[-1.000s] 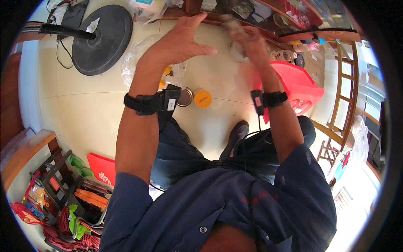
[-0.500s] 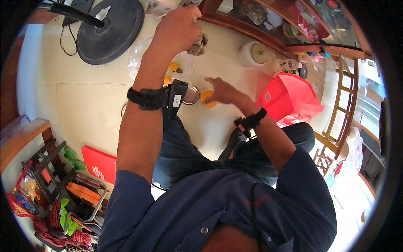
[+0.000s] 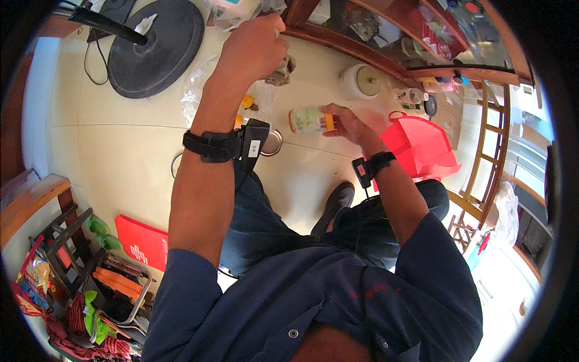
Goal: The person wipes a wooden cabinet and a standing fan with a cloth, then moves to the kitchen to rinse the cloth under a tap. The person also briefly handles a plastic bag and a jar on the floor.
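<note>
My left hand point(image 3: 253, 51) is closed on a crumpled grey-brown cloth or paper point(image 3: 279, 71), its fingertips mostly hidden. My right hand point(image 3: 348, 125) grips a cylindrical jar point(image 3: 304, 119) by its orange-lid end, holding it on its side. A round metal lid or tin point(image 3: 272, 142) rests on the floor below the jar, partly behind my left wrist strap. Small orange round items point(image 3: 246, 102), perhaps fruit, lie on a clear plastic bag point(image 3: 196, 90) under my left arm.
A black round stand base point(image 3: 163, 66) is upper left, a wooden glass cabinet point(image 3: 416, 74) along the top. A white round container point(image 3: 356, 81) stands before it, a red bag point(image 3: 416, 145) to the right. A red flat bag point(image 3: 142, 238) and cluttered rack point(image 3: 69, 241) are lower left.
My right hand came down from the cabinet side and took hold of the orange-lidded jar, now lifted and tipped sideways. My left hand moved up and closed on the crumpled item.
</note>
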A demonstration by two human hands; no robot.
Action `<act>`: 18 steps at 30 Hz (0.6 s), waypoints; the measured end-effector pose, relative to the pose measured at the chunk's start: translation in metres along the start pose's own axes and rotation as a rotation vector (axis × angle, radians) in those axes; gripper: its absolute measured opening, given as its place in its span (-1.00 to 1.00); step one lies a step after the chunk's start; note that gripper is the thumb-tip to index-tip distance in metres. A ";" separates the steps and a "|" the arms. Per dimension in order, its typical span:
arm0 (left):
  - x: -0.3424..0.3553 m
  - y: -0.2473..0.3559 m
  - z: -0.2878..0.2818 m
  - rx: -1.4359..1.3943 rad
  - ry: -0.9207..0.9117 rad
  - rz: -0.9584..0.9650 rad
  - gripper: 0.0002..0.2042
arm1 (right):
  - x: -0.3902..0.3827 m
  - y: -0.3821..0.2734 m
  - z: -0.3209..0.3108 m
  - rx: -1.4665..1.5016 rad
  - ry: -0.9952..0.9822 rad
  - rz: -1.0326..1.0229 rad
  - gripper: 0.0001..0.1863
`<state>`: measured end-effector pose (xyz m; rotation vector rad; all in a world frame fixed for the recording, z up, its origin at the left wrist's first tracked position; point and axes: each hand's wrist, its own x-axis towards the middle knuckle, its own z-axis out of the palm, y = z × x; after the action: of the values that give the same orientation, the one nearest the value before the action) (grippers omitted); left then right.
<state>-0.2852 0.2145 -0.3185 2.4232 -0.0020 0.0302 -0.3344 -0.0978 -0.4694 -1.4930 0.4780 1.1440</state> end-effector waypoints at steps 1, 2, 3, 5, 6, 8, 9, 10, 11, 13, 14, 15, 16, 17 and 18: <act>0.000 0.001 0.001 0.012 -0.004 0.013 -0.65 | -0.002 -0.009 -0.009 -0.006 -0.002 -0.006 -0.53; 0.001 0.001 0.001 0.015 -0.012 0.025 -0.66 | -0.004 -0.018 -0.016 -0.010 -0.002 -0.015 -0.52; 0.002 0.001 0.001 0.020 -0.021 0.038 -0.67 | -0.007 -0.026 -0.021 0.032 -0.005 -0.026 -0.51; 0.005 0.003 0.004 0.017 -0.034 0.043 -0.68 | -0.014 -0.040 -0.026 0.117 0.008 -0.043 -0.48; 0.004 0.004 0.005 0.009 -0.036 0.035 -0.68 | -0.021 -0.044 -0.029 0.166 -0.036 -0.117 -0.55; 0.003 0.005 0.006 0.003 -0.030 0.027 -0.67 | -0.029 -0.058 -0.032 0.174 -0.137 -0.144 -0.51; 0.002 0.005 0.006 0.004 -0.019 0.031 -0.67 | -0.032 -0.065 -0.033 0.178 -0.193 -0.156 -0.48; 0.003 0.005 0.006 0.008 -0.014 0.035 -0.67 | -0.034 -0.070 -0.034 0.184 -0.180 -0.133 -0.46; 0.003 0.005 0.006 -0.002 -0.027 0.029 -0.67 | -0.036 -0.074 -0.035 0.194 -0.177 -0.116 -0.43; 0.005 0.004 0.006 -0.014 -0.054 0.019 -0.67 | -0.037 -0.079 -0.035 0.216 -0.180 -0.103 -0.39; 0.005 0.004 0.007 -0.022 -0.049 0.027 -0.67 | -0.037 -0.080 -0.036 0.230 -0.189 -0.104 -0.37; 0.005 0.004 0.007 -0.025 -0.037 0.036 -0.68 | -0.036 -0.081 -0.037 0.246 -0.203 -0.100 -0.36; 0.005 0.003 0.008 -0.026 -0.033 0.046 -0.68 | -0.035 -0.080 -0.038 0.259 -0.212 -0.106 -0.36; 0.005 0.003 0.008 -0.030 -0.026 0.049 -0.68 | -0.035 -0.080 -0.039 0.274 -0.226 -0.109 -0.36; 0.006 0.002 0.008 -0.030 -0.026 0.053 -0.69 | -0.033 -0.078 -0.040 0.284 -0.225 -0.109 -0.35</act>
<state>-0.2794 0.2078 -0.3233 2.3932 -0.0780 0.0227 -0.2703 -0.1226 -0.4048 -1.1169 0.3811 1.0924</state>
